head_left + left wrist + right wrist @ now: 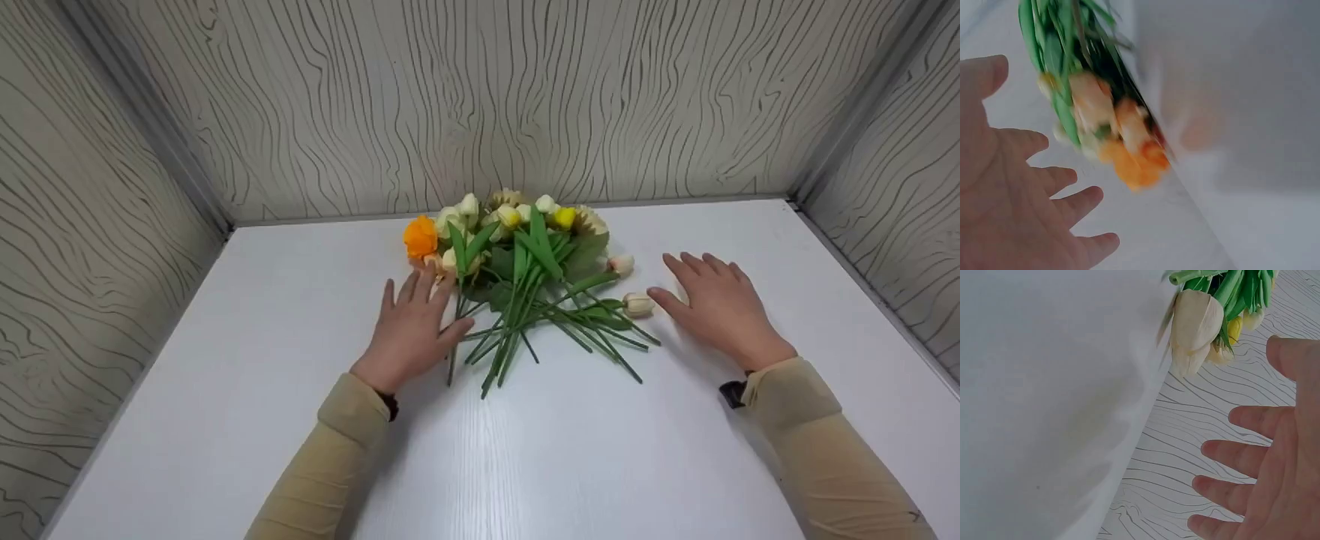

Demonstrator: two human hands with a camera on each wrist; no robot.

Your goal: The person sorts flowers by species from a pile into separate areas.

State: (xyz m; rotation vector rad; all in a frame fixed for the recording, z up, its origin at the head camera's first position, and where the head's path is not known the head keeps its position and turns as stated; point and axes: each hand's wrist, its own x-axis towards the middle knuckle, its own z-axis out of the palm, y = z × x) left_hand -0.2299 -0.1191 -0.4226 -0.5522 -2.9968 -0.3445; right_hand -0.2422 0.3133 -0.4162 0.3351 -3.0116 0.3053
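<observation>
A loose heap of artificial flowers lies at the back middle of the white table, its green stems point(517, 330) crossing toward the front. My left hand point(409, 326) hovers at the heap's left side with fingers spread, overlapping a few stems in the head view. Just beyond its fingertips is an orange flower point(421, 237), blurred in the left wrist view. My right hand point(716, 307) is held to the right of the heap, fingers spread, holding nothing. Closest to its thumb lies a cream tulip point(638, 304), which the right wrist view shows larger. A yellow tulip point(565, 217) sits farther back.
Wood-grain patterned panels close in the white table point(247, 360) at the back point(450, 97) and both sides. The flower heads reach almost to the back panel. A dark band point(733, 394) circles the right wrist.
</observation>
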